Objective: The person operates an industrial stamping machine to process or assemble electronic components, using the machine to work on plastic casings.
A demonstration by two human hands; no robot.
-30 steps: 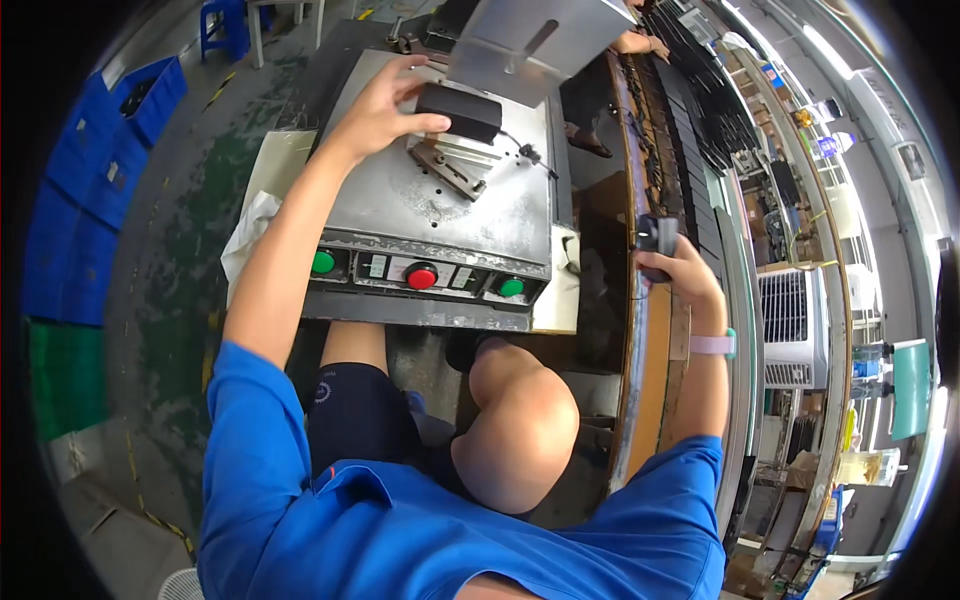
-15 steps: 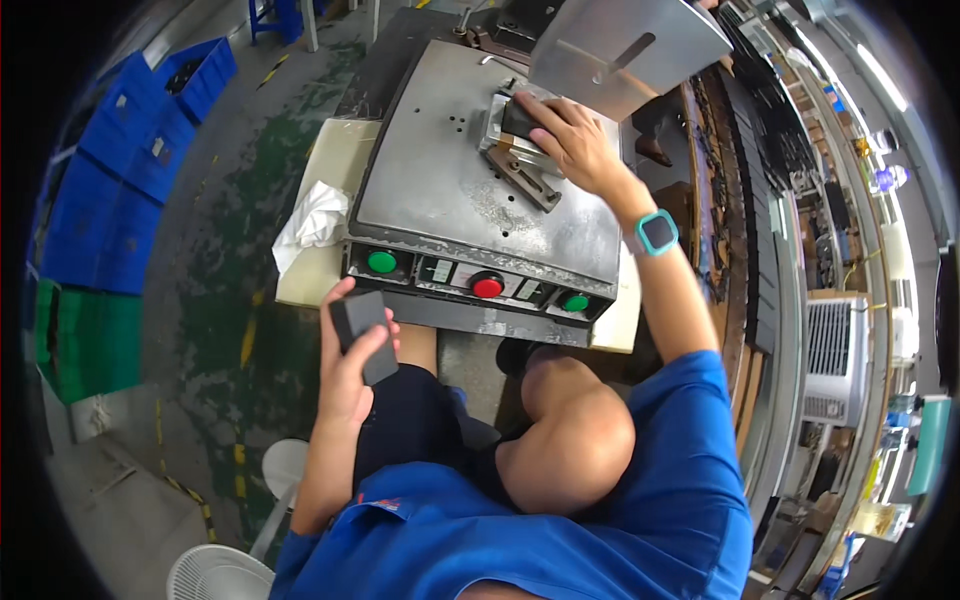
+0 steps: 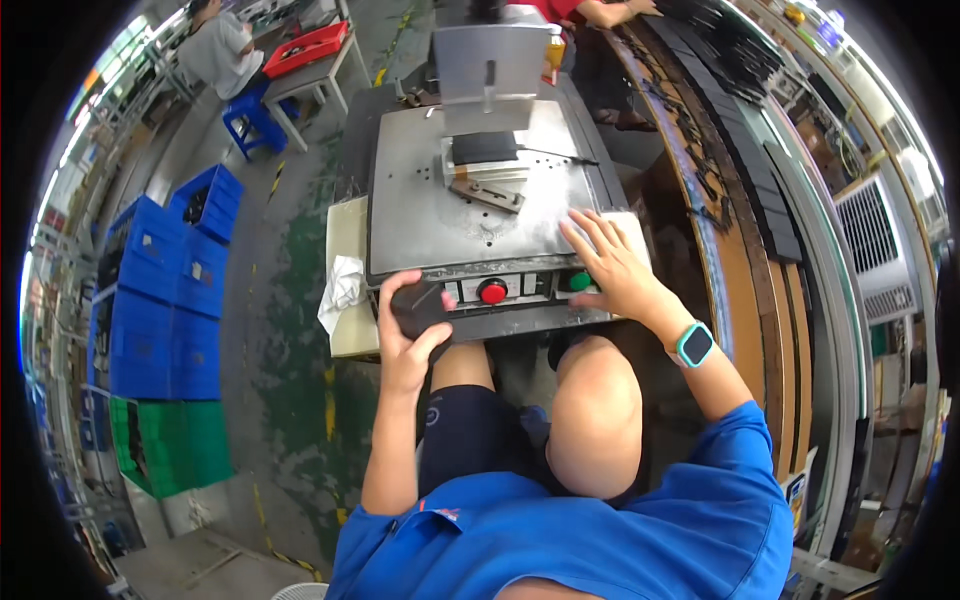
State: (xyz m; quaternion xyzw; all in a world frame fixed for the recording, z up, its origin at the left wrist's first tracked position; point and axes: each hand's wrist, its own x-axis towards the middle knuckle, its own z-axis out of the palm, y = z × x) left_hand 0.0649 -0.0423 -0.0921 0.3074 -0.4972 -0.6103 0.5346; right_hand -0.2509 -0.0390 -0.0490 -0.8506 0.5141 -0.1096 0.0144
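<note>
My left hand point(image 3: 403, 362) is closed round a dark rectangular block point(image 3: 420, 308), in front of the left end of a machine's front panel. My right hand point(image 3: 628, 280) is open with fingers spread, over the machine's front right corner. Its thumb is close to a green button point(image 3: 579, 281); whether it touches I cannot tell. On the grey metal machine bed point(image 3: 410, 215) a metal fixture point(image 3: 490, 174) holds a flat black piece point(image 3: 483, 148). A slotted metal clamp bar point(image 3: 488, 196) lies at its near side. A red button point(image 3: 492, 291) sits mid-panel. The left end of the panel is hidden by my left hand.
A translucent guard plate point(image 3: 490, 60) stands behind the fixture. White crumpled cloth point(image 3: 343, 290) lies on the left ledge. Blue crates point(image 3: 150, 340) and a green crate point(image 3: 170, 440) are stacked at left. A bench with black strips point(image 3: 755, 195) runs along the right. Two people are farther back.
My right hand has come off the black piece in the fixture and moved nearer, beside the right green button. My left hand, still holding the block, is closer to the panel. The view has shifted.
</note>
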